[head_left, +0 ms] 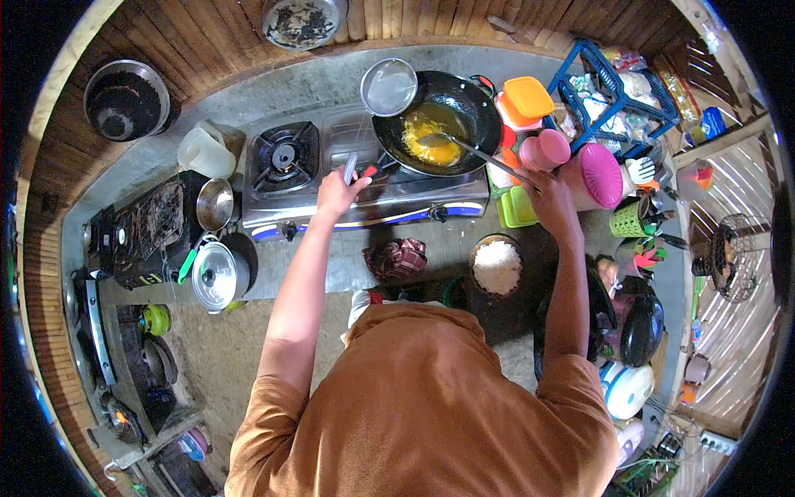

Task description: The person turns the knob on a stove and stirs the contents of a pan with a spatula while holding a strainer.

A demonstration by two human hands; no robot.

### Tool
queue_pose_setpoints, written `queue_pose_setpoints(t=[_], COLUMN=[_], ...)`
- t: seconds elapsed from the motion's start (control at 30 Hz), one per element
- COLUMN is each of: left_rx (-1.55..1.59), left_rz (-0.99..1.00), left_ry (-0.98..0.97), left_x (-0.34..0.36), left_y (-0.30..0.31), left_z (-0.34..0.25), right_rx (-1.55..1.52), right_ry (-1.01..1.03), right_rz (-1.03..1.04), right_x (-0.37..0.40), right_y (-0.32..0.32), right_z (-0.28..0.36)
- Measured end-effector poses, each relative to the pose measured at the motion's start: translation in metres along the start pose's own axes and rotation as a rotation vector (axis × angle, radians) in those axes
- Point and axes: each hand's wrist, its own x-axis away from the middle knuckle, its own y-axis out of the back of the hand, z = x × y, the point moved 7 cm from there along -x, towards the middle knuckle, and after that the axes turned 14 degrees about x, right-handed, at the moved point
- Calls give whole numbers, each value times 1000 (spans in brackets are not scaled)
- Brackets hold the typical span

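A black wok point(484, 124) sits on the right burner of a two-burner gas stove point(348, 199), with yellow egg point(422, 132) frying in it. My right hand point(546, 195) is closed round the long handle of a dark ladle point(480, 151), whose bowl lies in the egg. Left of the wok, my left hand point(338, 192) is at the near end of the strainer or wok handle; its fingers are around a grey-and-red handle point(367, 172). A round strainer point(389, 87) rests over the wok's upper left edge.
A bowl of white rice point(497, 267) and a checked cloth point(396, 258) lie before the stove. Pink containers point(595, 176), an orange-lidded box point(527, 99) and a blue rack point(613, 95) stand right. A lidded pot point(217, 273) stands left.
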Motion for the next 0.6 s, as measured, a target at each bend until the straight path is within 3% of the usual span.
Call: queue_pose_setpoints(t=[0.23,0.43,0.5,0.6], left_rx=[-4,10,7,-2], left_rz=[-1,9,6,2], left_ry=[-21,-23,-20,-20], left_x=[2,1,2,3], left_y=[1,0,1,2], left_z=[-3,-2,-4,-6], right_rx=[112,235,87,166], right_ry=[61,75,120,61], right_rz=[-67,6,-85,-129], right_x=[27,12,5,-10], right_y=[31,-17,-31,-42], right_z=[12,37,46,55])
